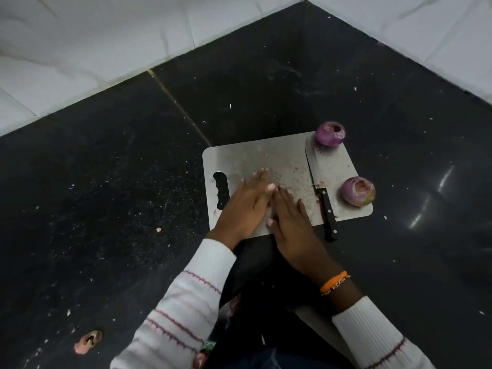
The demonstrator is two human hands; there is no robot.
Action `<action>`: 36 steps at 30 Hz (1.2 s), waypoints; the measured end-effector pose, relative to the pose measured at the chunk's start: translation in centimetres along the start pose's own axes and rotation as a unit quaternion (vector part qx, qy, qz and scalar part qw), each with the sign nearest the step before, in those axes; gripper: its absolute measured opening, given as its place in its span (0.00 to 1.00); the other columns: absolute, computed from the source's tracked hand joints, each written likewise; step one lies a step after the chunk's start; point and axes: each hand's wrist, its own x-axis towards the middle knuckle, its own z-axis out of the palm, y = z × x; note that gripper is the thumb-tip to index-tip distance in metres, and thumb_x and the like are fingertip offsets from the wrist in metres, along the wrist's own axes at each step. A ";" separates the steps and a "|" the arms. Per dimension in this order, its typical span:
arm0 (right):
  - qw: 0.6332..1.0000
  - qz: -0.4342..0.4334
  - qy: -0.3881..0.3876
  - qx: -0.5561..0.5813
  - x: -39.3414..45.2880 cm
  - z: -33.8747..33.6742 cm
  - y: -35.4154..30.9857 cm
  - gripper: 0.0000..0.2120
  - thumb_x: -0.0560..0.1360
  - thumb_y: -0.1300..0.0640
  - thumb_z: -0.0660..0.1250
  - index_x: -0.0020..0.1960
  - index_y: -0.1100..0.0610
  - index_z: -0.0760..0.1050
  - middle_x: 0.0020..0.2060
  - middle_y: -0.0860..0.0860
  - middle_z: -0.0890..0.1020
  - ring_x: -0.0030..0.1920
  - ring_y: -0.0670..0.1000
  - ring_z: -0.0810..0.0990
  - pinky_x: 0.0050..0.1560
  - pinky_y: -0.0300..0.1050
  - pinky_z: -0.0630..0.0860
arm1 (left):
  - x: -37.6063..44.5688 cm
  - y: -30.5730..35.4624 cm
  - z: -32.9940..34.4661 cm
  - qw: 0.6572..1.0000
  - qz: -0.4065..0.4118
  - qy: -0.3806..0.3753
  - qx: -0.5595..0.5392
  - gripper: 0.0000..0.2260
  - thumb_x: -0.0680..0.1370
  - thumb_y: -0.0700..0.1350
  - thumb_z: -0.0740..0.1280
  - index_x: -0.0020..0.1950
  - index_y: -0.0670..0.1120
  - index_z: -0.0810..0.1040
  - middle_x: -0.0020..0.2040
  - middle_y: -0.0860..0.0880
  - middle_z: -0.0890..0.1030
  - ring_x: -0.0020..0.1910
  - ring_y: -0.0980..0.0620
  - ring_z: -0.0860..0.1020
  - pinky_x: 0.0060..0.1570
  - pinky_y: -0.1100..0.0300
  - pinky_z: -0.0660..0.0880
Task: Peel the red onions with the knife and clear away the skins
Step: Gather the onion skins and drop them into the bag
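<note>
From here I can read no writing at all. The steel cutting board [266, 161], the knife [320, 193] lying on it and the dark counter [106, 182] carry no lettering, label, brand mark or number that shows.

Dim indoor light; bright glare streaks on black countertop [431, 198] at right, soft focus throughout, wide-angle bending at edges.
</note>
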 end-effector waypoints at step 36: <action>0.998 -0.022 -0.040 0.042 0.6 -4.5 -2.1 0.18 0.70 0.74 0.58 0.50 0.61 0.82 0.50 0.53 0.80 0.50 0.50 0.77 0.54 0.35 0.72 | -3.5 -0.1 -1.1 0.993 -0.038 0.109 0.039 0.20 0.73 0.28 0.59 0.58 0.44 0.80 0.52 0.44 0.79 0.52 0.48 0.77 0.52 0.66 0.69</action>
